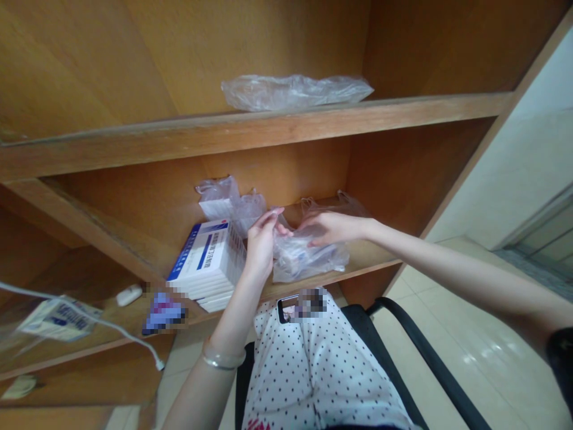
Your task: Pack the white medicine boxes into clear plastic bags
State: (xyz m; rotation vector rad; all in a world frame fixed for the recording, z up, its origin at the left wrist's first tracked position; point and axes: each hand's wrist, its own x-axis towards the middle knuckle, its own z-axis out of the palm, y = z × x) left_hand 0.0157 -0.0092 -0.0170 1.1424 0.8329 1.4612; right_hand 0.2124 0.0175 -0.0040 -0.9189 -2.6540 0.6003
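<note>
A clear plastic bag (311, 263) with pale items inside lies at the front of the middle shelf. My left hand (264, 239) is closed at the bag's left upper edge, thumb and fingers pinching the thin film. From the right, my right hand (331, 227) bends its fingers over the top of the same bag and grips the film there; its fingertips are partly hidden. What the bag holds is blurred by the plastic. Left of my left hand stands a stack of white and blue boxes (208, 254) with printed lettering.
Filled plastic bags (219, 197) sit behind the boxes, and another thin bag (344, 204) lies at the back right. A crumpled plastic bag (295, 92) rests on the upper shelf. A phone (290, 309) lies on my lap. A white cable (111, 331) hangs at left.
</note>
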